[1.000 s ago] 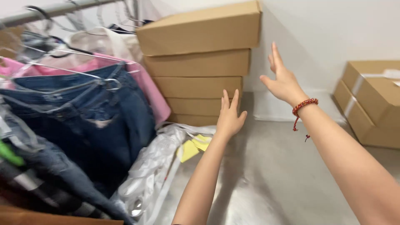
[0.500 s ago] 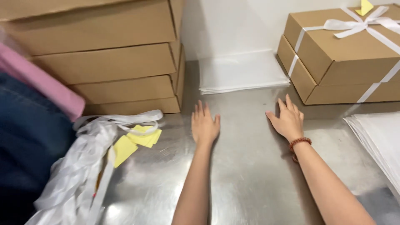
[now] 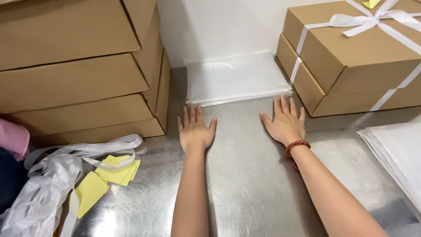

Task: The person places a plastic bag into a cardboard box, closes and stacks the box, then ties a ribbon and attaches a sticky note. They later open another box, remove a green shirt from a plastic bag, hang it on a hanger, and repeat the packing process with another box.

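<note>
Brushed steel desk [image 3: 245, 184] seen from the head camera. Left hand [image 3: 195, 129] and right hand [image 3: 285, 123] lie flat, palms down, fingers spread, gripping nothing, fingertips just short of a stack of clear plastic bags [image 3: 234, 79] at the desk's far edge, between cardboard boxes [image 3: 79, 74] and ribbon-tied boxes [image 3: 359, 61].

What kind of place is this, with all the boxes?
Probably a packing station. Plain cardboard boxes are stacked by a metal table, with ribbon-tied boxes, loose white ribbon, yellow tags and clear plastic bags.
</note>
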